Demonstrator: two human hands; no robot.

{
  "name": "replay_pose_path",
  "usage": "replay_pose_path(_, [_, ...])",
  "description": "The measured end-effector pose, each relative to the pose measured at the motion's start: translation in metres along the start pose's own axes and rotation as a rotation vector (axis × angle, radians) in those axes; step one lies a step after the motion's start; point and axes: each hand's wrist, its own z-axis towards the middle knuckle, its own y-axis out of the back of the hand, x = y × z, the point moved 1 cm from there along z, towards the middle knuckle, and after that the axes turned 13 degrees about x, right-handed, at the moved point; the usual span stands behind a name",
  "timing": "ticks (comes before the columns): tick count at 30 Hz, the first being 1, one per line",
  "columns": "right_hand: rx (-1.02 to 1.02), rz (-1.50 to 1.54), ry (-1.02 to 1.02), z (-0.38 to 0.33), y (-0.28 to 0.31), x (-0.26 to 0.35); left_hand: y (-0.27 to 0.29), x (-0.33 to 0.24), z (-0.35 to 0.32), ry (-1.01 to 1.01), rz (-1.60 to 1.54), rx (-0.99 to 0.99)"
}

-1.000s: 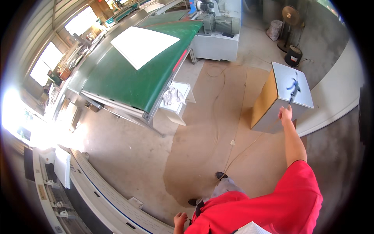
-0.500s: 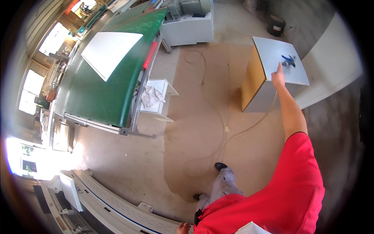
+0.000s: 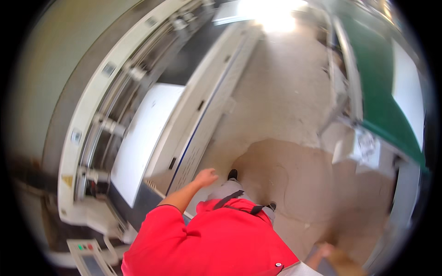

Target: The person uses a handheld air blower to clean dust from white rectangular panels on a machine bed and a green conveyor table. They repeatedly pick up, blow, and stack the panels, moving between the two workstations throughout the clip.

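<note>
My left hand [image 3: 206, 177] is held in front of my body beside the long pale machine [image 3: 195, 122]. Its fingers are curled in, and I see nothing in them. Low on the right, my right hand [image 3: 326, 250] is smeared by motion next to the blurred tan side of a cabinet [image 3: 343, 263]. Whether it touches the cabinet or holds anything cannot be made out. A white panel [image 3: 149, 133] lies on the machine's bed, to the left of my left hand.
A green conveyor belt [image 3: 368, 69] with another white panel [image 3: 407, 87] on it runs along the right. A white open box [image 3: 366, 147] with a crumpled cloth stands beside its frame. Brown sheeting [image 3: 285, 184] covers the floor by my feet. A control panel [image 3: 87, 257] sits at lower left.
My view has swung left to the long machine, and the conveyor now shows at right. My right hand, earlier pointing over the cabinet top by a blue-and-black tool, is now low. My left hand shows more fully.
</note>
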Motion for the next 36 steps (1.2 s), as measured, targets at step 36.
replay_pose_path(36, [1.209, 1.197, 1.062, -0.413, 0.707, 0.776, 0.107, 0.437, -0.142, 0.962, -1.283, -1.089])
